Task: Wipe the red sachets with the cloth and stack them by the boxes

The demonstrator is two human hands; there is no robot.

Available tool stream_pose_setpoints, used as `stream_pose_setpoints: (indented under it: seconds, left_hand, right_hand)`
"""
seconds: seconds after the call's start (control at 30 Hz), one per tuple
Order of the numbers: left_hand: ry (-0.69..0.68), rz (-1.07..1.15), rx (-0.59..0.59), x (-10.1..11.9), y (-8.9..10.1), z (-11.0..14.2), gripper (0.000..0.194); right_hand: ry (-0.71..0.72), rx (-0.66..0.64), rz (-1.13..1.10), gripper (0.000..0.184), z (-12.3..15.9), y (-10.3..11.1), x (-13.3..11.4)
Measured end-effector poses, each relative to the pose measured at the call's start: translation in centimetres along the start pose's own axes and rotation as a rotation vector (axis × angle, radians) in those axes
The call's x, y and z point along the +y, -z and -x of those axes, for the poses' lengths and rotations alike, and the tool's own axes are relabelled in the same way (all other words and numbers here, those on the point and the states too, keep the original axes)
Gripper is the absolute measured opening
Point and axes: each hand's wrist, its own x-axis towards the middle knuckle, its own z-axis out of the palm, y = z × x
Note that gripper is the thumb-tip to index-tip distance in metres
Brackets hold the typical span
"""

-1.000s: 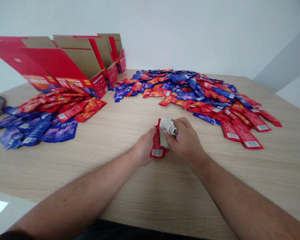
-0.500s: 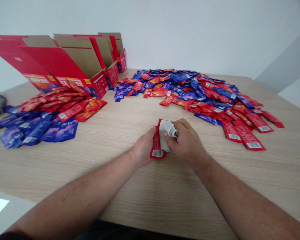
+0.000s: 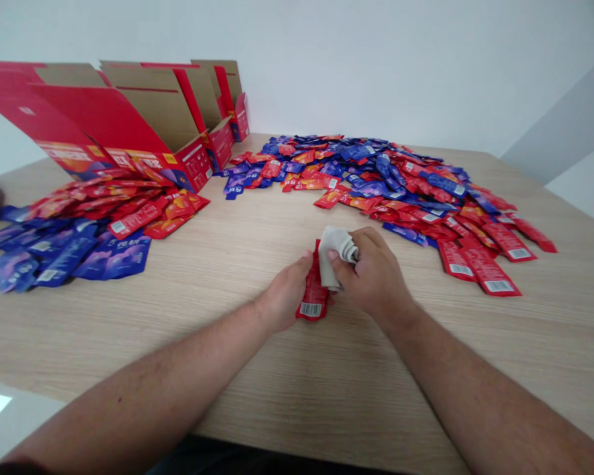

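Hands together: left hand (image 3: 286,288) grips red sachet (image 3: 314,297), right hand (image 3: 373,277) clamps grey cloth (image 3: 337,247) against it. Loose red-and-blue sachet pile (image 3: 376,181) ahead, open red cartons (image 3: 151,125) ahead-left.

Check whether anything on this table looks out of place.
The far pile of pouches stands out: red and blue lie mixed, while near the cartons they form separate heaps. The right hand holds a pale cloth against a red pouch in the left hand.

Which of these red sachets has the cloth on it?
The red sachet held in the left hand, its barcode end towards the person, under the pale cloth in the right hand; the other sachets lie in heaps.
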Motion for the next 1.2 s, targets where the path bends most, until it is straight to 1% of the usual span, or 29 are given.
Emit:
stream_pose_setpoints:
  seconds: [0.03,0.07,0.13,0.23,0.33,0.4,0.43,0.47,0.5,0.53,0.63,0.67,0.7,0.77,0.9,1.07,1.2]
  left_hand:
    - [-0.003,0.005,0.004,0.1,0.0,0.0,0.047]
    - [-0.009,0.033,0.010,0.2,0.0,0.1,0.047]
    - [0.007,0.116,0.006,0.7,0.0,0.3,0.049]
    - [0.059,0.191,-0.047,1.6,0.4,0.5,0.055]
    - [0.068,0.202,-0.048,2.1,0.8,0.5,0.053]
    - [0.079,0.201,-0.035,2.1,0.9,0.3,0.053]
    - [0.077,0.203,-0.033,2.1,0.8,0.3,0.053]
    - [0.071,0.208,-0.035,2.0,0.6,0.2,0.053]
    - [0.063,0.216,-0.040,2.0,0.5,0.1,0.053]
    - [0.051,0.223,-0.041,1.9,0.3,0.0,0.052]
    - [0.024,0.203,-0.040,1.5,0.1,0.0,0.052]
    - [0.019,0.186,-0.042,1.4,0.2,0.0,0.053]
    - [0.014,0.169,-0.049,1.3,0.4,0.0,0.055]
    - [0.002,0.143,-0.080,1.2,1.0,-0.1,0.061]
    - [-0.063,0.124,-0.110,1.3,2.0,-0.3,0.069]
    - [-0.155,0.023,-0.001,1.4,1.7,-0.2,0.070]
    - [-0.235,-0.077,0.041,1.3,1.3,0.1,0.070]
  right_hand:
    - [-0.001,-0.014,0.001,0.015,0.0,0.0,-0.2]
    - [0.015,-0.058,-0.002,0.014,0.2,0.0,-0.6]
    - [0.084,-0.200,-0.019,0.014,0.6,-0.2,-1.6]
    - [0.183,-0.414,-0.070,0.014,1.3,-0.3,-2.8]
    - [0.286,-0.569,-0.124,0.010,1.6,0.0,-2.7]
    - [0.337,-0.641,-0.150,0.008,1.5,0.2,-2.1]
    - [0.340,-0.656,-0.154,0.008,1.4,0.2,-1.7]
    - [0.321,-0.642,-0.146,0.008,1.3,0.3,-1.2]
    - [0.281,-0.592,-0.125,0.009,1.1,0.2,-0.8]
    - [0.224,-0.510,-0.092,0.010,0.9,0.2,-0.4]
    - [0.054,-0.202,-0.009,0.013,0.5,-0.1,0.7]
    - [0.017,-0.132,-0.006,0.013,0.5,-0.1,0.9]
    - [-0.014,-0.088,-0.013,0.014,0.4,-0.2,1.0]
    - [-0.073,-0.059,-0.033,0.014,0.5,-0.1,1.1]
    - [-0.214,-0.074,-0.073,0.016,0.4,0.2,1.0]
    - [-0.416,-0.076,-0.139,0.028,-0.1,0.6,1.2]
    - [-0.483,-0.071,-0.157,0.037,-0.3,0.9,1.3]
